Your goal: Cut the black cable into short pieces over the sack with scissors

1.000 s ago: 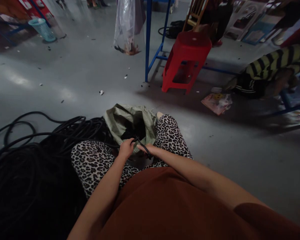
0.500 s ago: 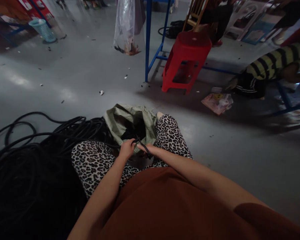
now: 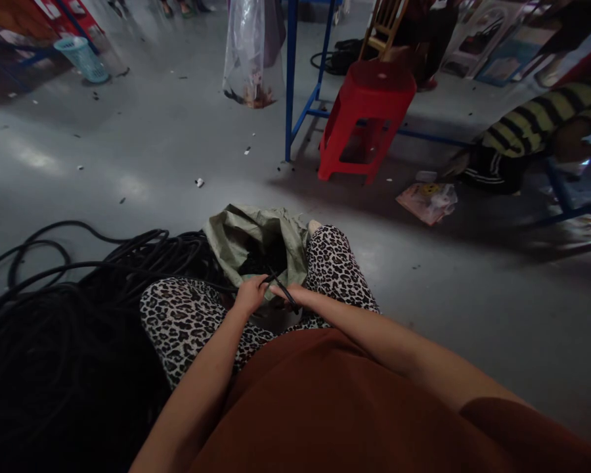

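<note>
My left hand (image 3: 251,293) is closed round the end of a long black rubber hose (image 3: 211,285) that runs in from the left. Held in my right hand (image 3: 293,294) is a pair of scissors (image 3: 288,299) with dark handles, its blades by the hose end. Both hands are over the near rim of a pale green woven sack (image 3: 295,253) between my knees. Dark pieces (image 3: 263,257) lie inside the sack, too dim to tell apart. Large coils of black hose (image 3: 142,259) are heaped at my left.
A red plastic stool (image 3: 374,98) stands beyond, by a blue metal frame (image 3: 290,85). A clear plastic bag (image 3: 249,52) hangs near it. At far left is a light blue basket (image 3: 83,59). A person in a striped top (image 3: 536,121) is at right, near a plastic packet (image 3: 428,200).
The scissors' handles look closer together than before. My hands and the hose stay in nearly the same place, and the view has shifted very slightly.
</note>
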`<act>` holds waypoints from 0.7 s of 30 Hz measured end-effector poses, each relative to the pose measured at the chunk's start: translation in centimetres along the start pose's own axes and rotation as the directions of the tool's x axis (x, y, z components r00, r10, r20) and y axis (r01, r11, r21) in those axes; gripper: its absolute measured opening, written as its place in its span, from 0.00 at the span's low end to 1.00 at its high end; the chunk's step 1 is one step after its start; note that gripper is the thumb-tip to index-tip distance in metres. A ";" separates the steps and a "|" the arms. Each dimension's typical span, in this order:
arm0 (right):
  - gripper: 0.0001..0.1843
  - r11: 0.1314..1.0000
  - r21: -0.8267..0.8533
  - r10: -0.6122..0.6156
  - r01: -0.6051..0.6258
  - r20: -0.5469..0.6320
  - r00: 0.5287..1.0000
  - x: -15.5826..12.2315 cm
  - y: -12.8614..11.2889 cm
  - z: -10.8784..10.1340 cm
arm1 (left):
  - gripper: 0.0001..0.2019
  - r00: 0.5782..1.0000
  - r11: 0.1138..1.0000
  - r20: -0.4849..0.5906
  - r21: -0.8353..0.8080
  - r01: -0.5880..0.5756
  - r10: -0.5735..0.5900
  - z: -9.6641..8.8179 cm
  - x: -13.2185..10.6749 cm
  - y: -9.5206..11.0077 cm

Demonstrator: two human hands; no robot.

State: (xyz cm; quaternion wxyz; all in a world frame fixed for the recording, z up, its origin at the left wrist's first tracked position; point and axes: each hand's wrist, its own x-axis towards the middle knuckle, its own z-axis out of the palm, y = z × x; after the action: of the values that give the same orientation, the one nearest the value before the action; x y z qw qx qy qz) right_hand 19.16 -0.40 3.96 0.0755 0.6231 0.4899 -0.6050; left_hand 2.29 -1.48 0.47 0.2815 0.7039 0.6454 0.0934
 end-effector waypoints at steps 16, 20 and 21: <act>0.32 0.999 -0.012 -0.035 0.035 -0.021 0.999 -0.5 -0.2 -0.1 | 0.16 0.998 0.999 -0.025 -0.006 0.051 -0.051 0.2 0.0 0.2; 0.33 0.999 -0.040 -0.031 0.029 -0.038 0.999 -0.2 -0.1 -0.2 | 0.17 0.999 0.999 -0.025 0.024 0.033 -0.032 0.0 -0.1 0.3; 0.33 0.999 -0.040 -0.028 0.026 -0.040 0.999 -0.1 -0.1 -0.2 | 0.17 0.999 0.999 -0.024 0.032 0.035 -0.034 0.0 -0.1 0.3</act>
State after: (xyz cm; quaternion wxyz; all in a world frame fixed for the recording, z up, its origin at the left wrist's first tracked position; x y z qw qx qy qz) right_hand 19.28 -0.31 4.16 0.0697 0.6269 0.5114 -0.5836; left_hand 2.50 -1.61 0.70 0.2641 0.6959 0.6622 0.0866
